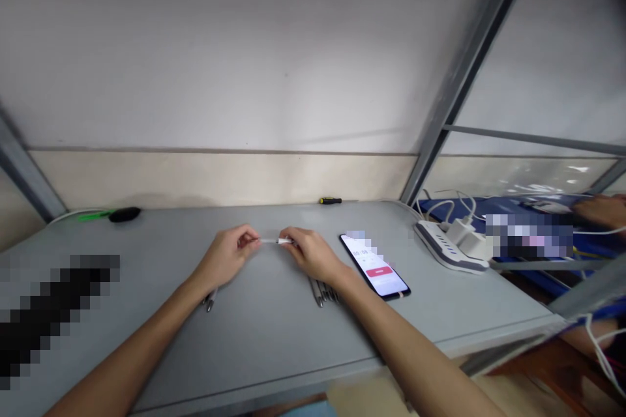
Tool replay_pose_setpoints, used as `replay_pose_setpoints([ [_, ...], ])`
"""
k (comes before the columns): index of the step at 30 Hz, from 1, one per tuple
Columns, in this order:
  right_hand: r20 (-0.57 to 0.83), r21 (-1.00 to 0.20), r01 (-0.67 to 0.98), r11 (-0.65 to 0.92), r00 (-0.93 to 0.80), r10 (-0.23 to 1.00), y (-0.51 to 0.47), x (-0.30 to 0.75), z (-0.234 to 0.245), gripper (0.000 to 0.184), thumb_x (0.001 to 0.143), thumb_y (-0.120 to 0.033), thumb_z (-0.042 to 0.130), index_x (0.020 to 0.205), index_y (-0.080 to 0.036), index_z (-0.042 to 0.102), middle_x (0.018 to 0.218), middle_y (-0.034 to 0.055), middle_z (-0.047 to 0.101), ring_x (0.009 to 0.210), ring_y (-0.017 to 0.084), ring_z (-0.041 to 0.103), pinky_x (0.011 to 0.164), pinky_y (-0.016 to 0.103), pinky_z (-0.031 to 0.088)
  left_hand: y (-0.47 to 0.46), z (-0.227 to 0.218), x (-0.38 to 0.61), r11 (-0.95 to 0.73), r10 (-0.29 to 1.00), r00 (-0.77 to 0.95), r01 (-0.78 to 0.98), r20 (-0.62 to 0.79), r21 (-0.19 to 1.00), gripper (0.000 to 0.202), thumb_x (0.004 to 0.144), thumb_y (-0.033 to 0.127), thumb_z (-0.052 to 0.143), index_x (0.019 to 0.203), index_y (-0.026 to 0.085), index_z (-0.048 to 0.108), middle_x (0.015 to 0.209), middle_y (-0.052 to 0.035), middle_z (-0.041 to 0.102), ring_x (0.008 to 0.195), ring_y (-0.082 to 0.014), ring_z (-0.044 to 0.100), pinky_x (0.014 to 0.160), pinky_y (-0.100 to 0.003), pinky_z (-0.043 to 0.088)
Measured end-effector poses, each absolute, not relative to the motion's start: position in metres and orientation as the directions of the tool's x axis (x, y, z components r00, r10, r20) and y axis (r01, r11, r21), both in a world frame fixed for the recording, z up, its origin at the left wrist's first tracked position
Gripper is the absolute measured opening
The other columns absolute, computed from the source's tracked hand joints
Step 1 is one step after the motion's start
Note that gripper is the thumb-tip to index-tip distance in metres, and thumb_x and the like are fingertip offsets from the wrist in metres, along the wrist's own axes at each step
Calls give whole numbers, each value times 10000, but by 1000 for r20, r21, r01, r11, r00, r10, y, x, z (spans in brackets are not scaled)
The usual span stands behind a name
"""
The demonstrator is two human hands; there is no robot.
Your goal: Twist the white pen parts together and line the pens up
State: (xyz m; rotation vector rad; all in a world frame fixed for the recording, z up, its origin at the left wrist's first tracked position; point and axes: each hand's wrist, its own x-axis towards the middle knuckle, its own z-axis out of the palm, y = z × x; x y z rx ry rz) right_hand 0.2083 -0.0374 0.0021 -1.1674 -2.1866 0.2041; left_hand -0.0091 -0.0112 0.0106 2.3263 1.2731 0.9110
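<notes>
My left hand (235,249) and my right hand (308,251) meet above the middle of the desk, fingers pinched on opposite ends of a slim pen (268,241). The stretch between them is thin and pale, with a dark band and a thicker white part at my right fingertips. Its ends are hidden in my fingers. Several grey pens (319,296) with metallic tips lie side by side under my right wrist, partly covered. More pens (210,301) stick out beneath my left wrist; my arm hides the rest of them.
A phone (376,267) with a lit timer screen lies right of my right hand. Beyond it sits a white power strip (450,247) with plugs. A yellow-black screwdriver (330,200) rests by the wall. Another person's hand (600,212) shows far right.
</notes>
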Motion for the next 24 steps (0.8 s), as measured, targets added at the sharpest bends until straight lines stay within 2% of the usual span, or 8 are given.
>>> replay_pose_setpoints([
  [4,480,-419,677,605,-400,781,-37,210,3,222,961,-278,407,1051,-187,588,962,75,672,783,165,589,708,256,407,-14,8,-6,-590,806,359,555,471,586,340,737,412,649,1007,222,567,997,-16,634,869,-162,586,747,-274,454],
  [8,498,-406,662,630,-417,760,-36,210,2,223,961,-276,412,1056,-181,590,976,78,673,819,171,596,736,263,411,-15,8,-2,-477,878,362,592,314,649,384,901,478,370,787,192,600,715,3,625,679,-151,580,660,-273,442],
  [10,498,-403,657,636,-425,755,-35,210,2,217,957,-267,422,1058,-179,593,982,80,674,830,173,599,740,264,413,-15,8,-1,-487,870,394,590,298,644,371,902,448,368,751,194,593,690,6,619,660,-151,575,654,-273,441],
  [12,493,-408,656,635,-428,758,-35,210,2,208,949,-245,434,1063,-180,596,988,80,676,827,171,601,732,261,413,-16,8,-1,-551,834,402,562,378,617,229,842,415,496,845,206,589,839,-7,648,780,-163,595,711,-274,456],
  [15,480,-419,652,632,-431,764,-37,210,2,203,942,-223,443,1068,-188,598,985,74,677,813,166,601,718,255,412,-15,7,-1,-593,803,354,558,480,580,360,736,432,642,1018,227,555,1081,-35,622,1007,-195,566,819,-291,458],
  [17,478,-417,653,632,-434,764,-38,210,3,202,941,-226,445,1067,-191,600,977,72,678,813,166,602,720,256,413,-14,5,-2,-547,835,332,587,439,597,330,789,482,571,995,224,573,1032,-33,642,984,-198,580,814,-298,454],
  [20,475,-403,658,636,-443,760,-37,210,3,206,940,-233,449,1060,-187,610,979,78,678,829,172,603,733,261,411,-13,6,-3,-481,874,391,621,287,618,416,917,455,328,705,204,583,716,-4,647,739,-173,609,698,-284,440],
  [24,464,-416,652,634,-448,764,-36,211,2,218,941,-227,441,1059,-187,620,962,74,683,807,168,603,718,258,408,-15,10,-3,-571,821,421,601,385,559,209,846,384,507,782,207,596,755,7,646,710,-157,574,653,-260,423],
])
